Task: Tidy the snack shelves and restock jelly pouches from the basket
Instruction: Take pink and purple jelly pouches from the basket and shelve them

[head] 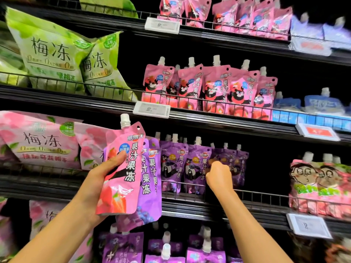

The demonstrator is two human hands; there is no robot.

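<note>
My left hand [103, 173] grips a pink strawberry jelly pouch [123, 168] with a white spout, and purple jelly pouches [150, 183] stacked behind it, held up in front of the shelves. My right hand [218, 177] reaches into the row of purple jelly pouches [182, 164] on the third shelf, its fingers curled among the pouches at the back; whether it grips one is hidden. Pink pouches of the same brand [209, 86] stand on the shelf above. No basket is in view.
Green plum-jelly bags [55, 54] and pink plum-jelly bags [41, 141] fill the left shelves. Blue pouches [321, 103] stand at the right, cartoon-face pouches [321, 185] lower right. Each shelf has a wire front rail [256, 196] and price tags [152, 109]. More purple pouches [165, 247] sit below.
</note>
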